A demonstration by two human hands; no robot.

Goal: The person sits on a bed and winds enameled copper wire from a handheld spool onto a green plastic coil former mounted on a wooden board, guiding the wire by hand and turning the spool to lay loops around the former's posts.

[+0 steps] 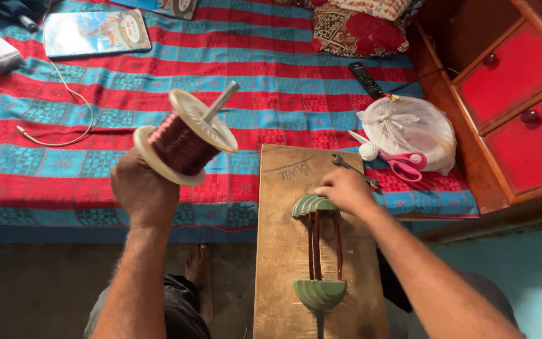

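Note:
My left hand [142, 188] holds up a spool of reddish copper wire [185, 139] with white flanges and a metal rod through its middle. It hangs above the bed's front edge, left of a wooden board [283, 245]. On the board stand two green stepped half-round formers [320, 292], one near and one far, with loops of copper wire [317, 245] stretched between them. My right hand [345, 189] rests on the far former [310, 204], fingers closed over its right side.
A bed with a red and blue striped cover [158, 94] fills the background. A wrench [346, 166], pink-handled scissors [403, 163], a white thread roll, a plastic bag [409, 125] and a remote [365, 78] lie right. Red wooden drawers [515, 107] stand far right. A white cable [64, 135] and a booklet [95, 31] lie left.

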